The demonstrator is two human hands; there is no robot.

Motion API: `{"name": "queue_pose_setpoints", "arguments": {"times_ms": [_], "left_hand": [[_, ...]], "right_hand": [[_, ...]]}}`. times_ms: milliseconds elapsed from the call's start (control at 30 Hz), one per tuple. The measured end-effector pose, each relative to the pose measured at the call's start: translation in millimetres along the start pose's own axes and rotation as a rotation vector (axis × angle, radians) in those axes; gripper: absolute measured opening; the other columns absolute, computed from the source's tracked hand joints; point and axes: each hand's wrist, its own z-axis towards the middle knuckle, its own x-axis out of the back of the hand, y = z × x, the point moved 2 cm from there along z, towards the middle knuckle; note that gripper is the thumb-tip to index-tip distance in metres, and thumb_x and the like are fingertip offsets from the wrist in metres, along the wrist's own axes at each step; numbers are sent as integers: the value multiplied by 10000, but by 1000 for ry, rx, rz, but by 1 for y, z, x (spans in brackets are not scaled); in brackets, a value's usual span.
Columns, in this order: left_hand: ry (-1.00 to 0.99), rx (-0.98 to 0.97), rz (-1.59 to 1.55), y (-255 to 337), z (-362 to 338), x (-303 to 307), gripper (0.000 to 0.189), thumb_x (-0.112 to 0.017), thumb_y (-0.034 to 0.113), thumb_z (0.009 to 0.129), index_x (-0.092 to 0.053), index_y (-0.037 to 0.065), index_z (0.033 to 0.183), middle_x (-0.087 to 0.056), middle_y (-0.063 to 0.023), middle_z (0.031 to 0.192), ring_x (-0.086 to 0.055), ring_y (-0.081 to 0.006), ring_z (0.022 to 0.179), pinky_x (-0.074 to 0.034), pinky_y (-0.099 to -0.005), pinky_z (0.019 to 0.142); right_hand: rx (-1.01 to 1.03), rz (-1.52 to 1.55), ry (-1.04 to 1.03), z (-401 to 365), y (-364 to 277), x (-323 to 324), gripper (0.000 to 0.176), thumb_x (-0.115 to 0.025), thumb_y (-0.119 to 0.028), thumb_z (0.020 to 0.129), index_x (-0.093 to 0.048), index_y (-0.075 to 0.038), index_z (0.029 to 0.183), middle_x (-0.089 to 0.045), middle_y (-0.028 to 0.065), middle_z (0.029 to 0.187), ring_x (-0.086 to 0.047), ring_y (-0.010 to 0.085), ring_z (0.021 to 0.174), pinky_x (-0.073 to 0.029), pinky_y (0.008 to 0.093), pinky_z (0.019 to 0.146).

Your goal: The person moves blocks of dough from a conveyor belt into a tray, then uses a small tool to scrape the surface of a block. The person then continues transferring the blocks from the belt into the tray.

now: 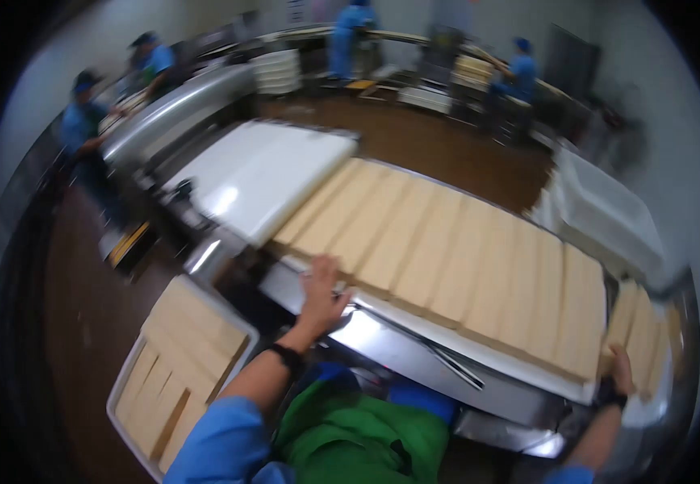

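Note:
A long row of pale cream blocks, like tofu (447, 258), lies side by side on a steel-sided table. My left hand (323, 294) is open, its fingers spread at the front edge of the row, near the row's left end. At the opposite end, my right hand (622, 371) is blurred, with its fingers stretched up between the row's end and more pale blocks (642, 335) in a tray on the right. Both wrists have dark bands.
A white belt (265, 173) adjoins the row's left end. At lower left stands a white-rimmed tray (116, 395) of pale blocks. White crates (600, 210) stand at the far right. Several people in blue work at the back, including one person (83, 121) at left.

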Motion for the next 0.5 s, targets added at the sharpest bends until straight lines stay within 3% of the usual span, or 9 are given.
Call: {"name": "queue_pose_setpoints", "arguments": {"times_ms": [33,67,100,133,267,333,400,467,500], "left_hand": [[20,2,0,2,-1,6,699,-579,325,807,-279,65,1382,-209,-206,1438,-133,-364,1361,-127,-598,1027],[82,-15,-28,-1,-4,7,682,-576,336,807,-303,52,1363,-248,-207,1417,-168,-358,1349,-150,-576,1032],[166,-46,-62,-1,-7,11,654,-574,328,805,-330,38,1338,-301,-207,1383,-225,-362,1322,-188,-533,1036],[249,-61,-113,-2,-9,14,596,-578,298,801,-379,32,1296,-362,-202,1332,-269,-366,1296,-223,-487,1035],[426,-94,-365,5,-24,24,480,-557,191,825,-419,31,1257,-420,-177,1259,-388,-336,1199,-295,-422,1011],[242,9,-843,35,-44,26,433,-524,190,880,-408,29,1265,-424,-153,1262,-405,-293,1184,-313,-391,996],[-86,159,-1400,69,-67,44,425,-504,222,914,-394,24,1274,-410,-137,1286,-399,-262,1188,-319,-366,985],[-225,-27,-1715,83,-95,53,436,-483,290,929,-412,23,1266,-425,-142,1276,-400,-251,1189,-318,-366,992],[-200,-17,-1705,67,-115,48,436,-483,290,929,-412,23,1266,-425,-142,1276,-400,-251,1189,-318,-366,992]], "right_hand": [[20,148,48,-64,-24,-29,458,-616,-350,800,-527,-19,1104,-600,87,927,-592,201,858,-489,321,728],[258,76,-77,-71,-21,-18,513,-626,-380,791,-517,-16,1136,-603,99,976,-594,202,906,-488,342,769],[-62,357,-123,-41,-13,12,516,-609,-411,802,-518,-29,1137,-594,111,1040,-589,204,933,-484,349,787],[-16,241,-294,-68,-16,1,587,-588,-438,817,-473,-24,1217,-563,115,1135,-574,216,977,-460,351,836],[46,76,-477,-185,-7,-85,654,-570,-481,817,-441,-1,1241,-551,120,1154,-565,233,996,-459,363,845],[48,53,-620,-233,10,-136,687,-561,-503,816,-426,10,1253,-545,122,1164,-561,242,1005,-458,370,849],[35,42,-805,-274,27,-189,721,-552,-524,816,-410,21,1266,-539,125,1173,-557,251,1015,-457,376,853],[-3,36,-1010,-303,51,-237,755,-542,-546,816,-394,33,1278,-533,127,1182,-553,260,1024,-456,382,858],[-30,38,-1125,-314,66,-261,772,-538,-557,816,-386,38,1284,-530,128,1187,-551,264,1028,-455,385,860]]}}
